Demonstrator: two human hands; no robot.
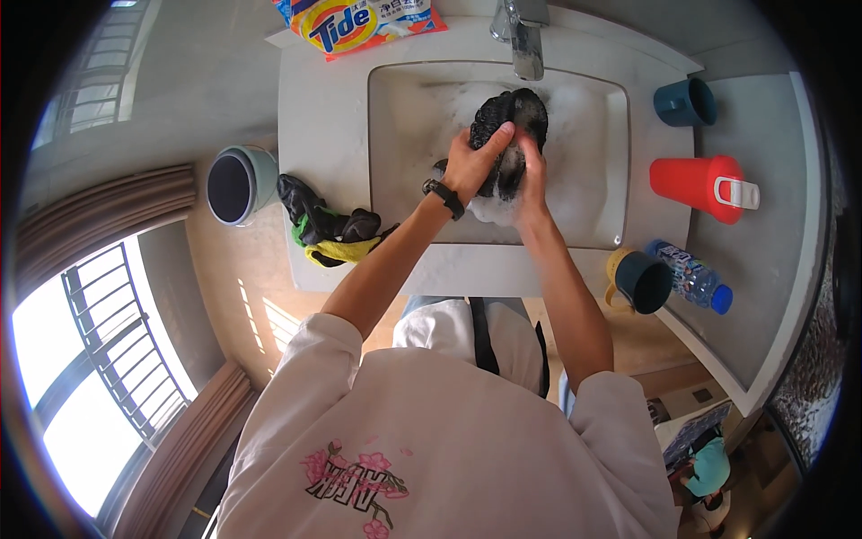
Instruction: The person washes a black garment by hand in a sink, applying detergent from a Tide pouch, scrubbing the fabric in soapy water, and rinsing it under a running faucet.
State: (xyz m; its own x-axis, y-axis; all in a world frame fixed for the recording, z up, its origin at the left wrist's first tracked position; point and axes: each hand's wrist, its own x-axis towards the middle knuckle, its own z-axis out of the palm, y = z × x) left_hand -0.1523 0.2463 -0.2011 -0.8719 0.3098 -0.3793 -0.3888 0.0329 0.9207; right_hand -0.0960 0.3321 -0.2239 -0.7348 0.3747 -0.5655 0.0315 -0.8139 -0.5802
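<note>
My left hand [475,160] and my right hand [532,172] both grip a black wet fabric item [513,111] over the washbasin [390,222]. Its surface is wrinkled and streaked with suds; I cannot tell what kind of garment it is. My left thumb presses on its front, and my right fingers lie along its right side. White foam [495,211] clings below the hands and floats in the cloudy water. A small dark piece [440,166] shows in the suds by my left wrist, which wears a black band [444,198]. Above the basin stands a chrome faucet [525,47].
A Tide detergent bag [357,27] lies behind the basin. Black, green and yellow cloths [337,226] drape over the counter's left edge, near a round bin [239,185]. Along the right are a teal mug [677,103], red bottle [697,185], plastic bottle [690,273] and yellow-handled cup [640,283].
</note>
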